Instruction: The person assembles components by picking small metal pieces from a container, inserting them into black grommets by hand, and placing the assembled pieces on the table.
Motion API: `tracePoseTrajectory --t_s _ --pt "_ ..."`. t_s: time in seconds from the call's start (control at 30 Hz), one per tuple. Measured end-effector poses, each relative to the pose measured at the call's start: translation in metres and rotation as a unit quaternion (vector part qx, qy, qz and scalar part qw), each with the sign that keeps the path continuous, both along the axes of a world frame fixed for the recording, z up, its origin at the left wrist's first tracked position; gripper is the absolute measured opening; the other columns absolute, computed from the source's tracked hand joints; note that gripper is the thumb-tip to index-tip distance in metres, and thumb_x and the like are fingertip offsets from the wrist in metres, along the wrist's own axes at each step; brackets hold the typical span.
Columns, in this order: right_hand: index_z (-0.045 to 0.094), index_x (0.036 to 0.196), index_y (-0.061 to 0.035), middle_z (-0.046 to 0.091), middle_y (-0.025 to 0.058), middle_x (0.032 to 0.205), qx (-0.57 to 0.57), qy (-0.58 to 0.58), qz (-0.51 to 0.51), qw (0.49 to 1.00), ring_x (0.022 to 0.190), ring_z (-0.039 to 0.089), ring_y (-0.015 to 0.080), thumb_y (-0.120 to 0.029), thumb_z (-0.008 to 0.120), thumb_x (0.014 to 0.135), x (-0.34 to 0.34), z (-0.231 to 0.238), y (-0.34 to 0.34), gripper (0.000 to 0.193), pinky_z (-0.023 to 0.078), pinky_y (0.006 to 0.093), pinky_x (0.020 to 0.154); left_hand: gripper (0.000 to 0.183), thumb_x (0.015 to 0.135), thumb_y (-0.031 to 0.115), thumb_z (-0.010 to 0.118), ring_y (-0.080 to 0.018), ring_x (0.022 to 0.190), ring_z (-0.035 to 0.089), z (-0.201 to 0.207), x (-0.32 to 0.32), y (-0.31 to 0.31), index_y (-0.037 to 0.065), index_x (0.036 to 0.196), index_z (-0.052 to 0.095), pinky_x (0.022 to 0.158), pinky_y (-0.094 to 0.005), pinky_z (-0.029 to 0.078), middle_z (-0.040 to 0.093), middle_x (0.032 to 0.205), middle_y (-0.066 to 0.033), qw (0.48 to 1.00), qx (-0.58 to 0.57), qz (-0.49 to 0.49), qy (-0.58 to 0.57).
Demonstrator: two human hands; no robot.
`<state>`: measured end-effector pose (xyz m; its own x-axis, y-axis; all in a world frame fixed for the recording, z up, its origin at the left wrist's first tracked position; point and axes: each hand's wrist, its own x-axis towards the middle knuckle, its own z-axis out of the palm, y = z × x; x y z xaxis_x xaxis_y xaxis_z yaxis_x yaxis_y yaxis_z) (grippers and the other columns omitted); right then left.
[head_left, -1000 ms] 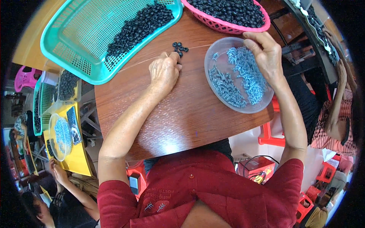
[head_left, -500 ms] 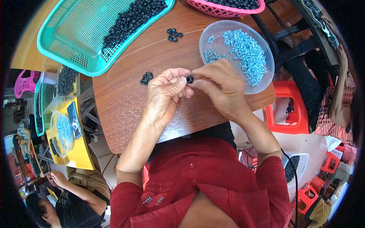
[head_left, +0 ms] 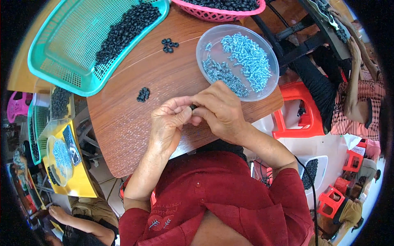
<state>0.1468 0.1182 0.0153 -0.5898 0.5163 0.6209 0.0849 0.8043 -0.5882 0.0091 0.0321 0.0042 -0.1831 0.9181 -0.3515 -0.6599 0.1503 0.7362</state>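
Clock read from hands, 12 = away from body. L hand (head_left: 165, 125): thumb + fingers pinching small blk. pc. (head_left: 193, 106), mostly hidden, betw. both hands' fingertips; long axis can't tell. R hand (head_left: 221, 112): thumb + fingers pinching same pc. from 3 o'c. side; nearer hand to clr. round tray.

Teal mesh basket (head_left: 69, 45), 10 o'c.: heap blk. ring beads (head_left: 127, 33). Loose bead cluster (head_left: 143, 94), 9–10 o'c. 2nd cluster (head_left: 170, 44), 11 o'c. Pink lattice basket (head_left: 221, 14), 12–1 o'c.: blk. beads. Clr. round tray (head_left: 213, 35), 1–2 o'c.: blue spring-like pcs. (head_left: 252, 65).
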Motion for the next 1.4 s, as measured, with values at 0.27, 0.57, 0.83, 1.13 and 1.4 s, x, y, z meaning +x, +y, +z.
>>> tracePoseTrajectory --t_s 0.27,0.57,0.83,1.13,1.4 --pt "0.064 0.084 -0.0033 0.057 0.0114 0.072 0.1 -0.087 -0.063 0.989 0.071 0.053 0.03 0.004 0.059 0.066 0.033 0.002 0.048 0.02 0.043 0.0401 0.063 0.018 0.086 0.004 0.06 -0.0148 0.068 0.063 -0.017 0.004 -0.003 -0.004 0.102 0.061 0.064 -0.0248 0.051 0.066 0.084 -0.012 0.998 -0.001 -0.029 0.058" --pt "0.068 0.076 -0.0067 0.058 0.0137 0.073 0.206 -0.346 -0.163 0.901 0.08 0.053 0.0319 -0.007 0.067 0.061 0.052 -0.023 0.119 0.015 0.043 0.0412 0.069 0.019 0.087 0.008 0.062 -0.0114 0.058 0.056 -0.023 0.0 0.004 -0.003 0.103 0.061 0.056 -0.0209 0.047 0.065 0.08 -0.0118 0.995 -0.008 -0.067 0.077" --pt "0.069 0.076 -0.0081 0.058 0.0137 0.074 0.219 -0.288 -0.189 0.913 0.079 0.053 0.0297 -0.018 0.073 0.062 0.046 -0.016 0.136 0.017 0.043 0.041 0.07 0.022 0.086 0.009 0.063 -0.0106 0.057 0.056 -0.027 -0.004 0.005 -0.003 0.104 0.06 0.055 -0.0204 0.046 0.066 0.08 -0.0124 0.995 -0.016 -0.063 0.071" --pt "0.067 0.073 -0.0051 0.057 0.0117 0.072 0.209 -0.317 -0.148 0.913 0.077 0.053 0.0295 -0.002 0.064 0.062 0.028 -0.031 0.134 0.012 0.043 0.0405 0.069 0.017 0.087 0.007 0.062 -0.0085 0.056 0.056 -0.027 -0.007 0.006 -0.003 0.1 0.062 0.055 -0.0195 0.046 0.066 0.078 -0.011 0.996 -0.016 -0.068 0.058" --pt "0.064 0.067 -0.0024 0.057 0.0135 0.072 0.214 -0.315 -0.143 0.914 0.08 0.053 0.0309 -0.001 0.062 0.058 0.018 -0.037 0.137 0.009 0.042 0.0414 0.071 0.019 0.087 0.009 0.062 -0.0096 0.057 0.056 -0.027 -0.007 0.006 -0.004 0.101 0.061 0.056 -0.0201 0.046 0.066 0.078 -0.0117 0.996 -0.009 -0.069 0.064"
